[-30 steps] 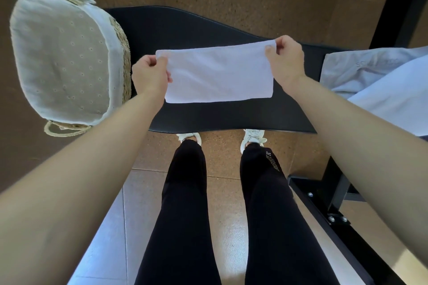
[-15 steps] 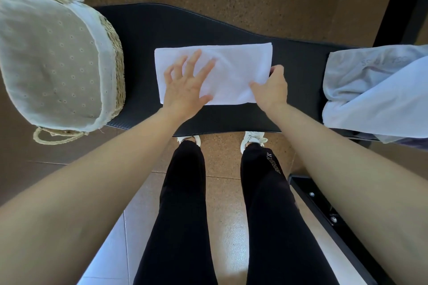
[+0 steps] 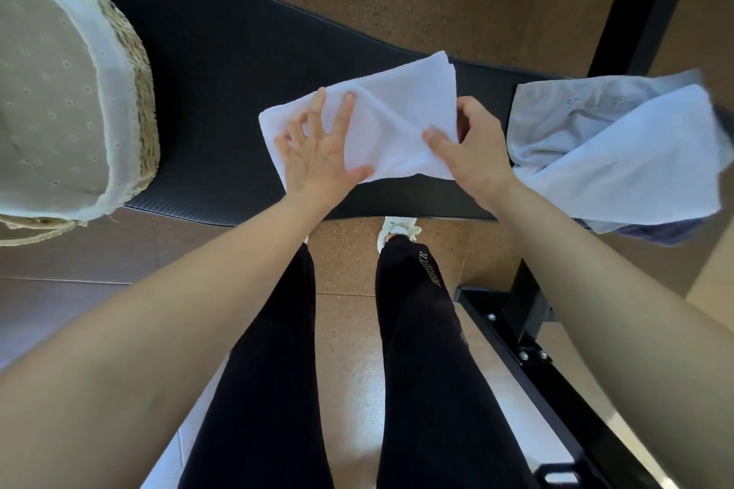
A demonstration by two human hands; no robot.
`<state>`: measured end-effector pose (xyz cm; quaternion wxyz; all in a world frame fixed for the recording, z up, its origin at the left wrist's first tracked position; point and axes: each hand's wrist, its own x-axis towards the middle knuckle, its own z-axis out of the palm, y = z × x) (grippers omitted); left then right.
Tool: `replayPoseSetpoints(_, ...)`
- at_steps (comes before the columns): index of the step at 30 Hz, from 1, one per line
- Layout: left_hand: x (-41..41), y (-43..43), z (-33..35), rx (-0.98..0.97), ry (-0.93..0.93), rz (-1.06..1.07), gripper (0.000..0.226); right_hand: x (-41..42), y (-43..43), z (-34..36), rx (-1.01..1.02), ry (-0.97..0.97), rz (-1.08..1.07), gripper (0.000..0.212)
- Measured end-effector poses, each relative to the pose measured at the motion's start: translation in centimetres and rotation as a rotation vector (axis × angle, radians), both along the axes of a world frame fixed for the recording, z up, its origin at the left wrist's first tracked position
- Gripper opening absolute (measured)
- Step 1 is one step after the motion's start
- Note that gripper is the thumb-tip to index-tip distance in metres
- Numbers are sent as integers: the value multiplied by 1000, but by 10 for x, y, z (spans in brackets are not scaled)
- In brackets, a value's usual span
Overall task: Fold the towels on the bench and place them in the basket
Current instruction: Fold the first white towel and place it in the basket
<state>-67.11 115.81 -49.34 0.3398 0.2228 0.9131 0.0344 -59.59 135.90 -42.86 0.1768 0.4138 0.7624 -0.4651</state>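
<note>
White towel [image 3: 401,111] lies on the black counter [image 3: 222,91], under the straight, spread fingers [image 3: 319,111] of the left hand [image 3: 313,163]; the right hand [image 3: 472,147] pinches its raised right end. Basket [image 3: 135,99] sits well left of the fingers, more towels [image 3: 635,155] just right.

We look down at our left hand [image 3: 317,155], fingers spread flat on the left half of a white towel [image 3: 397,111] on the black surface [image 3: 222,91]. Our right hand [image 3: 472,155] pinches the towel's right edge, where the cloth buckles. A lined wicker basket [image 3: 137,91] sits at the left end, and pale blue towels [image 3: 615,155] lie heaped at the right.
</note>
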Motion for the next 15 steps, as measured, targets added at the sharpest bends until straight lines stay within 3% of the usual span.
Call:
replayPoseSetpoints(3, -3, 1, 2, 45, -45, 31, 111, -9, -7, 11, -16, 35, 65, 34)
replayPoseSetpoints(5, -10, -9, 3, 174, -52, 95, 104, -15, -15, 16, -23, 42, 105, 37)
replayPoseSetpoints(7, -18, -26, 7, 348, -42, 281, 85, -22, -27, 18, -28, 50, 167, 44)
replayPoseSetpoints(10, -32, -58, 16, 407, -11, 472, 48, -30, -49, 18, -37, 35, 264, 54)
replayPoseSetpoints(12, -37, -78, 15, 389, -139, 557, 42, -34, -65, 14, -53, 43, 291, 56)
replayPoseSetpoints(15, -40, -96, 11, 379, -369, 620, 55, -36, -88, 4, -60, 52, 317, 55)
